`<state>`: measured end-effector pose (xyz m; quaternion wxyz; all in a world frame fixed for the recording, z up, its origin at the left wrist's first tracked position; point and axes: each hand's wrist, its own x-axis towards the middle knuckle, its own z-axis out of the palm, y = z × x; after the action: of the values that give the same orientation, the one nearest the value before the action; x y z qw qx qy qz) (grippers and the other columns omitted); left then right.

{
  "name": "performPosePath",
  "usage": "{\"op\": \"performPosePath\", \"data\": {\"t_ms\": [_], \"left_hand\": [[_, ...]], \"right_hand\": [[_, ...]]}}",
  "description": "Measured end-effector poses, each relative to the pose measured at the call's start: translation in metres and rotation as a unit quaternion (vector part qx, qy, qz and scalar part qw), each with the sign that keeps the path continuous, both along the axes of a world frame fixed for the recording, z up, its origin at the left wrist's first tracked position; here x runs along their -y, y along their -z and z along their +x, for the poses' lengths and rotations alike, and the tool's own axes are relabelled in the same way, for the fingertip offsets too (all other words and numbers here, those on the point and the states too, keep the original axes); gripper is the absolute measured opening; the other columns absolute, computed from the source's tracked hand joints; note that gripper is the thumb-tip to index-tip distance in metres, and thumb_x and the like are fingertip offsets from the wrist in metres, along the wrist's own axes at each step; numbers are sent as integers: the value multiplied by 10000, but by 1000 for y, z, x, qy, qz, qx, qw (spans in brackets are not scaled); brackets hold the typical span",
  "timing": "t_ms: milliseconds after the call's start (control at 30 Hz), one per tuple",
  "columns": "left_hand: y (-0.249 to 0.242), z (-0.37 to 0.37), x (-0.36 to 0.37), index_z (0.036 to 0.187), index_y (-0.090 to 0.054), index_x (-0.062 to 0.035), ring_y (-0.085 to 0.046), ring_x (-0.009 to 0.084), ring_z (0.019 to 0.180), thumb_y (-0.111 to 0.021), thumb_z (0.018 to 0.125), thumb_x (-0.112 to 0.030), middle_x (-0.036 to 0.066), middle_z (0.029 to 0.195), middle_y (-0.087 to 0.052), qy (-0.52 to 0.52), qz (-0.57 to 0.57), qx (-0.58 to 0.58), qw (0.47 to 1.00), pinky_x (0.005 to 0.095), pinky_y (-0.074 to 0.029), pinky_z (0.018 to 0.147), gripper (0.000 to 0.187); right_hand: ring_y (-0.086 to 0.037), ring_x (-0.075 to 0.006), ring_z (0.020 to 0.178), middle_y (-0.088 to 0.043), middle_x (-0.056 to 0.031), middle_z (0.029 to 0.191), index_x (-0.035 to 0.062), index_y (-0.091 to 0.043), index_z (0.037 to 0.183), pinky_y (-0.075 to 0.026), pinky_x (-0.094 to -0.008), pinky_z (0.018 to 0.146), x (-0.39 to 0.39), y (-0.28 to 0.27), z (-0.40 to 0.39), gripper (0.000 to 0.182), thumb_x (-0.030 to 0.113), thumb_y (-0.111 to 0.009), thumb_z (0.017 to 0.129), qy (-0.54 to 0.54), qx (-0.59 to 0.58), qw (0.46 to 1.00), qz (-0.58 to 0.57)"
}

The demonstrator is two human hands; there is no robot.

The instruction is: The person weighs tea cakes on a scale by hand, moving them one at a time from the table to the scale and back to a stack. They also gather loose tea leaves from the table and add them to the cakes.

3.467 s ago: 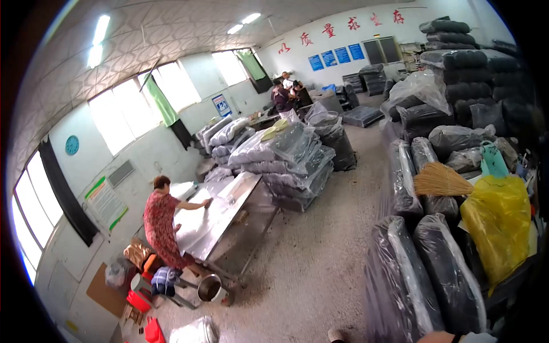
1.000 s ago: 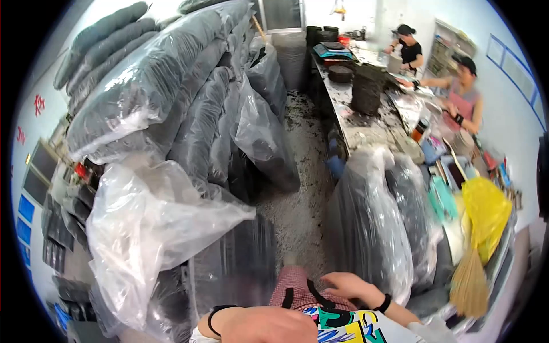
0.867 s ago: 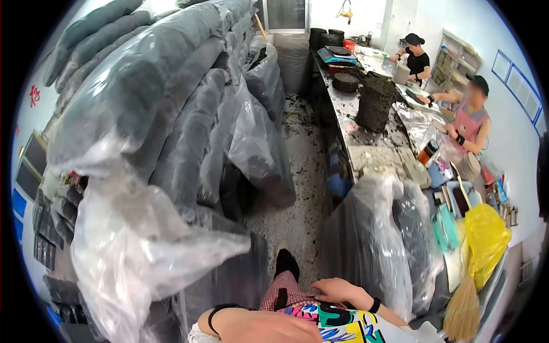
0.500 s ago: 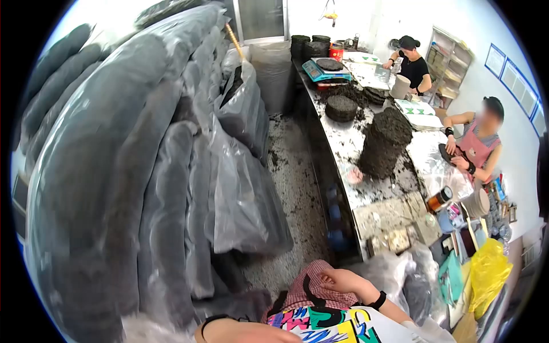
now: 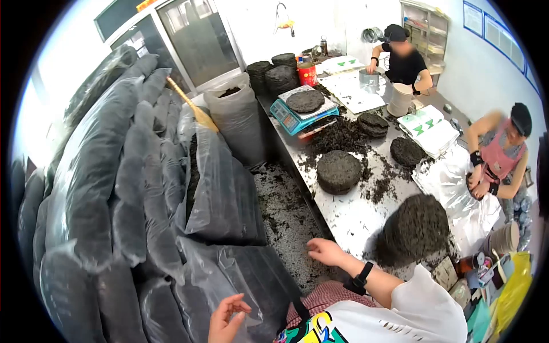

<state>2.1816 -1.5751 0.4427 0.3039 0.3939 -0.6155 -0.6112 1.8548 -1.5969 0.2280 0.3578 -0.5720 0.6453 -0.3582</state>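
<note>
My left hand (image 5: 227, 318) hangs in front of my body, fingers loosely bent and apart, with nothing in it. Closest to it is a filled plastic bag (image 5: 240, 280) on the floor. My right hand (image 5: 326, 252), a black band on its wrist, reaches out over the aisle near the table's edge. Its fingers are slightly curled and hold nothing. Beyond it on the metal table (image 5: 354, 220) stand a tall stack of dark round cakes (image 5: 420, 226) and a shorter round one (image 5: 338, 171). Another dark cake (image 5: 305, 101) lies on a blue scale (image 5: 289, 117).
Large bags of dark material (image 5: 94, 171) are piled high on the left. An open bag (image 5: 226, 194) and a wooden handle (image 5: 191, 103) stand beside the aisle (image 5: 280, 217). Two people work across the table, one in black (image 5: 406, 60), one in a pink apron (image 5: 498, 151).
The view has shifted forward along the table. My right hand has moved from my lap area outward over the aisle; my left hand has lifted away from my shirt.
</note>
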Motion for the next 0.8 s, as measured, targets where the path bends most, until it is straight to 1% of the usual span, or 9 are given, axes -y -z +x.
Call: {"op": "performPosePath", "data": {"t_ms": [67, 133, 233, 333, 400, 467, 600, 667, 800], "left_hand": [[3, -17, 54, 1236, -462, 30, -565, 156, 933, -512, 829, -7, 100, 970, -602, 17, 28, 38, 999, 288, -434, 844, 412], [15, -33, 107, 1239, -464, 19, -569, 164, 934, -502, 850, -6, 103, 979, -602, 45, 55, 48, 996, 299, -436, 855, 392], [43, -57, 189, 1250, -456, 11, -568, 160, 940, -503, 876, -20, 100, 985, -602, 97, 95, 51, 990, 296, -439, 863, 378], [69, -90, 289, 1251, -451, 8, -567, 150, 953, -514, 909, -64, 87, 992, -597, 158, 116, 33, 980, 279, -443, 868, 355], [86, -118, 362, 1258, -440, 1, -567, 133, 953, -501, 927, -60, 67, 1006, -594, 209, 114, 24, 971, 269, -450, 856, 341], [99, -152, 433, 1248, -447, 8, -569, 136, 945, -512, 927, -78, 72, 1000, -592, 222, 124, 29, 967, 271, -449, 856, 339], [94, -231, 544, 1238, -462, -3, -568, 135, 933, -516, 931, -100, 69, 991, -588, 290, 116, 15, 950, 273, -449, 856, 326], [100, -268, 588, 1233, -470, -15, -565, 131, 935, -508, 937, -109, 63, 986, -584, 349, 130, 14, 928, 270, -453, 850, 313], [126, -343, 661, 1229, -474, -19, -561, 118, 922, -517, 929, -110, 39, 977, -583, 470, 124, 35, 873, 258, -454, 830, 316]], "right_hand": [[-612, -296, 910, -608, -157, 996, 25, -566, 1082, -491, -379, 791, 41, 7, -33, 351, 215, -616, 791, 63, -24, 998, -5], [-587, -302, 973, -595, -159, 1040, 39, -567, 1093, -475, -384, 832, 70, 13, -57, 344, 203, -609, 794, 89, -56, 994, 31], [-549, -331, 1024, -568, -177, 1084, 39, -548, 1114, -453, -387, 878, 99, 29, -85, 416, 218, -650, 752, 134, -123, 983, 15], [-494, -366, 1088, -515, -198, 1164, 29, -517, 1135, -408, -417, 940, 141, 49, -126, 549, 244, -713, 670, 198, -195, 960, -41], [-437, -393, 1144, -456, -211, 1230, 20, -486, 1146, -354, -459, 989, 177, 53, -156, 673, 265, -762, 584, 254, -300, 918, -55], [-325, -382, 1259, -381, -204, 1315, 32, -472, 1149, -254, -486, 1059, 211, 54, -177, 765, 305, -807, 517, 322, -311, 894, 17], [-279, -347, 1305, -380, -178, 1329, 57, -471, 1157, -187, -554, 1069, 251, 71, -177, 781, 338, -833, 524, 392, -345, 835, 176], [-285, -344, 1298, -384, -174, 1329, 58, -491, 1140, -201, -543, 1064, 258, 60, -173, 745, 338, -826, 536, 397, -338, 828, 207], [-331, -358, 1260, -444, -182, 1270, 45, -528, 1101, -239, -541, 1033, 267, 58, -179, 677, 367, -789, 566, 404, -317, 837, 188]]}}
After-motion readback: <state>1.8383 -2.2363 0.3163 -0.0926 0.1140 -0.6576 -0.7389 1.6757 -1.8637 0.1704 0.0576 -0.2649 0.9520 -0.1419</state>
